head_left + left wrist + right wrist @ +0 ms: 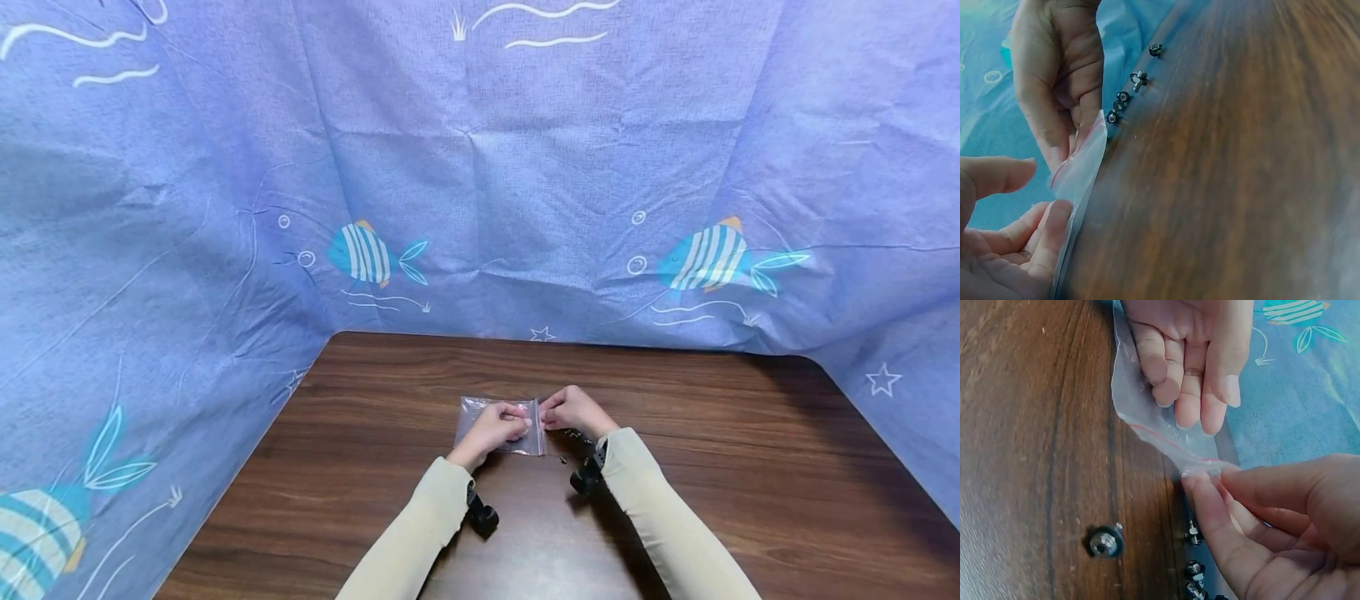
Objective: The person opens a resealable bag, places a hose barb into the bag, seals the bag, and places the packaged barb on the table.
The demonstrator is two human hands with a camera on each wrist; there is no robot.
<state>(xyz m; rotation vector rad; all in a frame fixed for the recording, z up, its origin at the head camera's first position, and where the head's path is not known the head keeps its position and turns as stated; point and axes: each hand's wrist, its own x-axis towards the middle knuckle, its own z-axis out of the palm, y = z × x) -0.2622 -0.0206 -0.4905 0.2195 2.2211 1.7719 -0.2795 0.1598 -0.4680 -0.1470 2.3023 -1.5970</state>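
Note:
A clear zip bag with a red line along its mouth lies on the table. My right hand pinches the edge of this bag's mouth between thumb and fingers, as the right wrist view shows. Over the bag rests my left hand, its fingers loosely extended against the plastic and its thumb apart from them. Several small dark-and-silver screw-like metal parts lie beside the right hand. One of them sits alone, nearer the person.
The brown wooden table carries everything. A blue curtain printed with fish hangs behind it and at its sides. Each wrist wears a black camera on a strap, close above the tabletop.

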